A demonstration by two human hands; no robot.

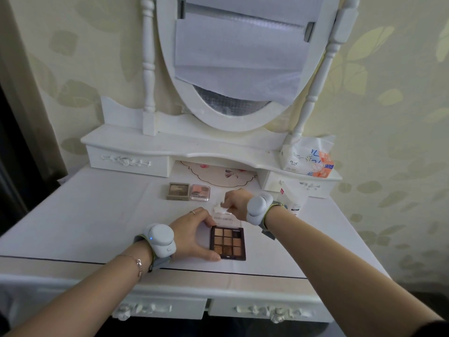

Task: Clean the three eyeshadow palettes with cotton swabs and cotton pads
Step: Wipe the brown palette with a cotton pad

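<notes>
The left hand (192,235) grips the open brown palette (228,243); just behind it, the right hand (234,203) pinches what looks like a cotton pad (221,208).

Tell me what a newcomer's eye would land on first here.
First, the open nine-pan eyeshadow palette at the near middle of the white vanity table, steadied at its left edge by the left hand. Just behind it, the right hand pinches a crumpled white cotton pad. Farther back lie two closed palettes, a taupe palette and a pink palette, under the oval mirror covered with paper.
</notes>
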